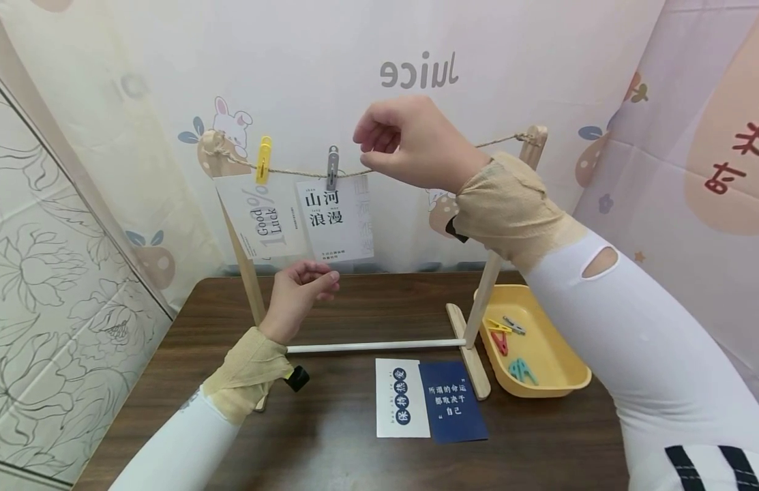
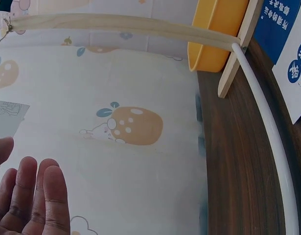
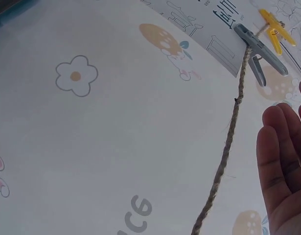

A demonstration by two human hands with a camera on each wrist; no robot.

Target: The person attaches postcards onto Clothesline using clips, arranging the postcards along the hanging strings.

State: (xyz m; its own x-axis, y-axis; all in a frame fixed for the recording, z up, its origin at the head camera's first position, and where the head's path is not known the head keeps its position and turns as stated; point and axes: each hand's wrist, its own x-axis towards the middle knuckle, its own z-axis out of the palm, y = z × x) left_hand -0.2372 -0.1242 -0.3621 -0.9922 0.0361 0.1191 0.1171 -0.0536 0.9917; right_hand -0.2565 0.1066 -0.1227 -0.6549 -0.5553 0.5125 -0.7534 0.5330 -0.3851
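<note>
The twine (image 1: 354,170) runs just under the right hand (image 1: 410,143), with the grey peg (image 1: 333,168) and its card (image 1: 336,218) just left of it. The left hand (image 1: 299,293) hangs below that card, near the bench's back edge. Whether either hand touches anything is hard to tell (the head view hides the fingertips). Both hands are loosely curled, holding nothing visible; wrist views show relaxed fingers.

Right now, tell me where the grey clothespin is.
In the head view the grey clothespin hangs on the twine, clipping a white card, between the yellow clothespin and the right hand.
</note>
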